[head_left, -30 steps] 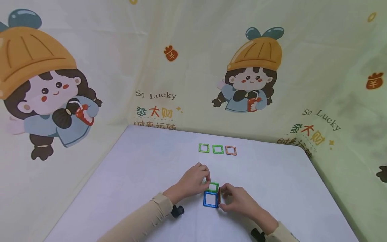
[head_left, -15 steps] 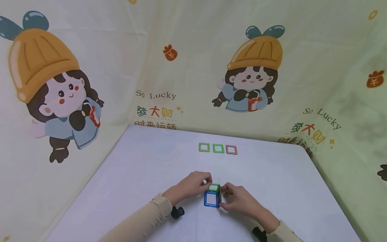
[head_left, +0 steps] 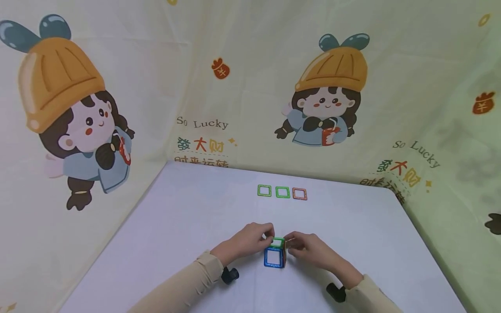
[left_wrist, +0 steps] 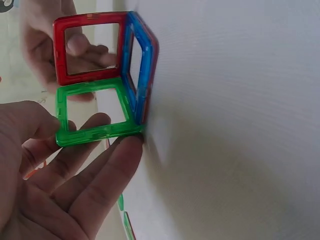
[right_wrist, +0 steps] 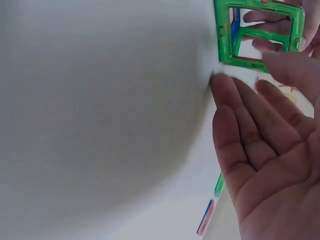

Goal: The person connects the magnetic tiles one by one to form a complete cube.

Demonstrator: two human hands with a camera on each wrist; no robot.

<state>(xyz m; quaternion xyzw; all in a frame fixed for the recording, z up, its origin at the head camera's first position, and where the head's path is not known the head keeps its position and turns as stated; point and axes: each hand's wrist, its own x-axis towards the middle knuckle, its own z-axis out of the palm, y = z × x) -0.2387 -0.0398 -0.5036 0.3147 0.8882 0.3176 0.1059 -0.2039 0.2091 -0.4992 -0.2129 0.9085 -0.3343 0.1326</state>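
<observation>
A blue square magnetic tile (head_left: 273, 265) lies flat on the table in front of the person. At its far edge stands a green magnetic tile (left_wrist: 100, 132), pinched between the thumb and fingers of my left hand (head_left: 246, 241). A red magnetic tile (left_wrist: 87, 78) stands upright along the blue tile's right edge and meets the green one at a corner; from the right wrist view its outer face is green. My right hand (head_left: 315, 252) is just right of this upright tile, fingers loosely extended. Its thumb (right_wrist: 287, 67) is near the tile's edge; contact is unclear.
Towards the back of the white table (head_left: 188, 204), a light green tile (head_left: 264, 186), a green tile (head_left: 282, 188) and an orange tile (head_left: 299, 189) lie in a row. Black wrist devices (head_left: 230, 274) are on both wrists. A printed cloth (head_left: 250, 100) hangs behind.
My left hand has come down and slightly nearer, still on the green tile. My right hand has shifted slightly farther back, and its thumb has left the near end of the red tile.
</observation>
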